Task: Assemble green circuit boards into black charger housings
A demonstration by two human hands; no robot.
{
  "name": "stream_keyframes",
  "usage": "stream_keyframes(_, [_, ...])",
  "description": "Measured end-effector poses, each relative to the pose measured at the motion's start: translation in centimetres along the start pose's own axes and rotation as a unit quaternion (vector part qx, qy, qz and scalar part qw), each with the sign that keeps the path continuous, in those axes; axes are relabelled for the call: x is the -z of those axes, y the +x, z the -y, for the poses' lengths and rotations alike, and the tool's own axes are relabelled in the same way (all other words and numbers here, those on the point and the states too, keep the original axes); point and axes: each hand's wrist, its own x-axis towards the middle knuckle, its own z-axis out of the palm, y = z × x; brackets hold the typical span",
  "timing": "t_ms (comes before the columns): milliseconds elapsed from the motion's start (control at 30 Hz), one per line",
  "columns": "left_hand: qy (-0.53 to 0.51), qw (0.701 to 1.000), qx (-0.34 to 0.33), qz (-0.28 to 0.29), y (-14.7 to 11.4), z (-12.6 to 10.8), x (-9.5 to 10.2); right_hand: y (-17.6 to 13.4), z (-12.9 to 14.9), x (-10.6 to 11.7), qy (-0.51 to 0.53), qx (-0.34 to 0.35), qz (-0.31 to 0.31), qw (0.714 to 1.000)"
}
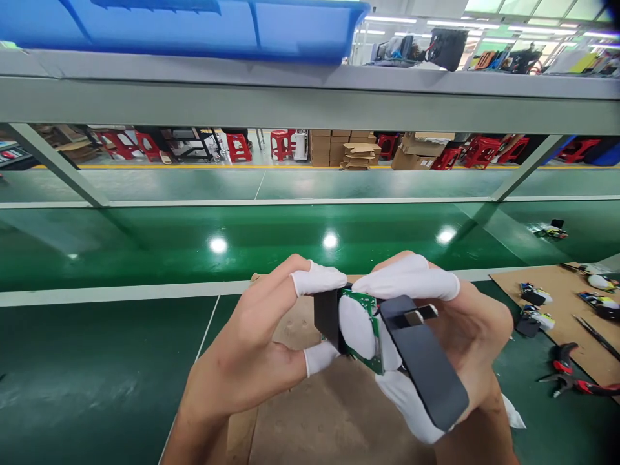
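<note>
Between my two hands is a power adapter in parts, held above a brown cardboard surface. My left hand (252, 329) pinches its black housing (327, 318) between thumb and fingers, in white finger cots. A green circuit board (361, 365) with a white pad (357, 328) sticks out of that housing toward the right. My right hand (465, 323), also in white finger cots, grips around the board and a black plug cover (426, 368). Two flat metal prongs stand out from this cover, which is tilted and partly apart from the board.
Right of my hands, a brown board (547, 287) bears several opened adapters (535, 294) and tweezers (598, 336). Red-and-black pliers (576, 384) lie near its edge. A blue bin (194, 32) sits on the shelf ahead. Red stools (238, 148) and cardboard boxes (329, 147) stand beyond.
</note>
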Motion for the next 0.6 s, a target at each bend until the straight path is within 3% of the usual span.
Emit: stream_keyframes(600, [0.021,1.0,0.01,0.009,-0.06,-0.27,-0.08,-0.8,-0.78,0.8,0.059,-0.017,0.043,0.997])
